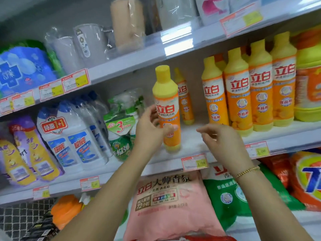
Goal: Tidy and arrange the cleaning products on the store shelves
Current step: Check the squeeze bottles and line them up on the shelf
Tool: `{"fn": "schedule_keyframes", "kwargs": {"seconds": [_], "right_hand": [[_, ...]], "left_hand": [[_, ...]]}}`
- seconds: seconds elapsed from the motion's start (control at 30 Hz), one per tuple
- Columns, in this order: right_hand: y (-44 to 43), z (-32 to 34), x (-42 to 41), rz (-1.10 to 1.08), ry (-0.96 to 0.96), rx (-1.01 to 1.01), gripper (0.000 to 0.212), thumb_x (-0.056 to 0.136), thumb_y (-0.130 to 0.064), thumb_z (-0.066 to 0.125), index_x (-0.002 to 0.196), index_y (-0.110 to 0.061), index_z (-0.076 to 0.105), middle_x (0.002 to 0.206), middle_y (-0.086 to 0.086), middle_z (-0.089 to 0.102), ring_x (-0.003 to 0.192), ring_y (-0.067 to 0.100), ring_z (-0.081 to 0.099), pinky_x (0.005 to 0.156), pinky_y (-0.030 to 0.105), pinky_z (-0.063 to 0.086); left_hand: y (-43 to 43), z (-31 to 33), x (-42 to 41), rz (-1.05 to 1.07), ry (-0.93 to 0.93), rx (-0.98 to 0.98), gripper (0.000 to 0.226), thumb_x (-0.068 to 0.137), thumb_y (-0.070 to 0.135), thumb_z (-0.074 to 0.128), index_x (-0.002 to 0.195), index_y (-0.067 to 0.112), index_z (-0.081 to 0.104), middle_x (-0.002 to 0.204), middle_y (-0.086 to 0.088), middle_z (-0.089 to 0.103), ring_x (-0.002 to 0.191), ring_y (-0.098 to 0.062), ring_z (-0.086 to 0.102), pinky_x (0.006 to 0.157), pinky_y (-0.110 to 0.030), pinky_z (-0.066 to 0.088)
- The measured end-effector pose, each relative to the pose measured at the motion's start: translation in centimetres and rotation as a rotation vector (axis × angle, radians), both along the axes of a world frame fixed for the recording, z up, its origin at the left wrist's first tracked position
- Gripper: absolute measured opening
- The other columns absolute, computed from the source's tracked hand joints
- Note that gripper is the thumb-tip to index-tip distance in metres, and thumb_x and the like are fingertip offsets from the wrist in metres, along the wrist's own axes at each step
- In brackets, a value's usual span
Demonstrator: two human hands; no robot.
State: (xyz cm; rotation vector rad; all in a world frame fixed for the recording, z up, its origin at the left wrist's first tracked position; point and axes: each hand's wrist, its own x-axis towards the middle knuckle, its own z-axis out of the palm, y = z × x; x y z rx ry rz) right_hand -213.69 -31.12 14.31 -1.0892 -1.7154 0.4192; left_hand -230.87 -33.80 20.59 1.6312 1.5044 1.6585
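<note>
Bottle [166, 94], gripped by left hand [149, 129], seemingly rests on shelf [194, 143]; right hand [220, 141] hovers just beside, fingers loose.

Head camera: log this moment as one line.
left hand: grips dish soap bottle | right hand: free, beside it | bottle: upright, middle shelf front | matching bottles: to its right

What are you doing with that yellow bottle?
A person is tidying a store shelf. Their left hand holds a yellow-and-orange soap bottle upright at the front of the shelf. The right hand is open beside it, holding nothing. More matching bottles stand in a row to the right.
</note>
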Motion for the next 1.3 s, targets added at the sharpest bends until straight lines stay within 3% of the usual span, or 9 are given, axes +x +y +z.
{"fn": "schedule_keyframes", "kwargs": {"seconds": [0.1,0.2,0.37,0.5,0.77,0.97,1.03,1.13,1.3], "right_hand": [[2.3,-1.0,-0.8,-0.136,-0.3,0.085,0.023,0.093,-0.017,0.054,0.11,-0.014,0.068,0.112,0.007,0.067,0.102,0.025,0.06,0.08,0.03,0.043],[3.5,-2.8,-2.1,-0.242,-0.553,0.258,0.025,0.085,-0.031,0.061,0.072,-0.013,0.072,0.068,0.006,0.064,0.063,0.024,0.062,0.05,0.027,0.043],[5.2,-5.3,-2.7,-0.381,-0.417,0.424,0.041,0.084,-0.04,0.044,0.053,-0.017,0.057,0.054,0.001,0.05,0.05,0.022,0.051,0.047,0.025,0.024],[5.9,-6.2,-3.0,-0.374,-0.352,0.532,0.037,0.089,-0.035,0.047,0.058,-0.016,0.055,0.056,0.002,0.048,0.053,0.023,0.048,0.051,0.033,0.034],[6.3,-6.8,-3.2,-0.418,-0.282,0.557,0.04,0.088,-0.037,0.049,0.055,-0.016,0.056,0.055,0.001,0.049,0.053,0.02,0.047,0.053,0.029,0.03],[6.5,-7.0,-3.2,-0.425,-0.277,0.587,0.041,0.09,-0.036,0.048,0.056,-0.015,0.056,0.055,0.001,0.049,0.054,0.021,0.046,0.053,0.03,0.031],[6.6,-7.1,-3.2,-0.425,-0.275,0.597,0.041,0.091,-0.036,0.048,0.057,-0.016,0.056,0.055,0.001,0.048,0.055,0.021,0.046,0.054,0.03,0.031],[6.7,-7.2,-3.2,-0.412,-0.269,0.616,0.04,0.092,-0.034,0.048,0.057,-0.016,0.056,0.056,0.001,0.049,0.055,0.021,0.046,0.054,0.031,0.033],[6.6,-7.5,-2.7,-0.351,-0.132,0.625,0.031,0.09,-0.029,0.05,0.065,-0.013,0.059,0.064,0.002,0.055,0.062,0.023,0.05,0.057,0.034,0.039]], "left_hand": [[3.9,-1.1,-0.1,0.062,0.044,0.008,0.066,0.064,-0.007,0.081,0.118,0.014,0.05,0.109,0.002,0.063,0.099,-0.013,0.062,0.089,-0.028,0.053],[8.0,-1.8,-0.4,0.139,-0.008,-0.034,0.056,0.067,0.0,0.083,0.112,0.013,0.053,0.107,-0.003,0.065,0.099,-0.021,0.064,0.092,-0.042,0.053],[14.1,-1.7,-1.0,0.226,-0.083,-0.089,0.038,0.071,0.002,0.079,0.095,0.019,0.055,0.102,-0.004,0.065,0.097,-0.026,0.065,0.087,-0.041,0.053],[17.5,-1.6,-1.9,0.216,-0.01,-0.11,0.051,0.072,0.007,0.081,0.118,0.008,0.057,0.11,-0.005,0.067,0.097,-0.023,0.066,0.077,-0.033,0.052],[19.5,-1.1,-2.0,0.265,0.018,-0.14,0.054,0.075,0.009,0.08,0.121,0.007,0.052,0.124,-0.01,0.063,0.111,-0.026,0.063,0.094,-0.043,0.051],[17.9,-0.9,-0.8,0.381,0.044,0.014,0.081,0.075,0.027,0.081,0.141,0.009,0.038,0.141,-0.009,0.048,0.126,-0.022,0.05,0.099,-0.029,0.042],[17.7,-1.0,0.4,0.355,0.107,0.131,0.071,0.071,0.034,0.081,0.131,0.013,0.05,0.129,-0.006,0.056,0.112,-0.017,0.056,0.095,-0.027,0.046],[17.4,-0.4,2.6,0.294,0.161,-0.044,0.039,0.082,0.024,0.074,0.116,0.012,0.061,0.107,-0.004,0.065,0.091,-0.016,0.06,0.064,-0.017,0.043],[18.9,-0.3,4.1,0.299,0.209,-0.179,0.034,0.083,0.02,0.072,0.115,0.012,0.064,0.111,-0.004,0.067,0.095,-0.02,0.062,0.071,-0.026,0.044]]}}
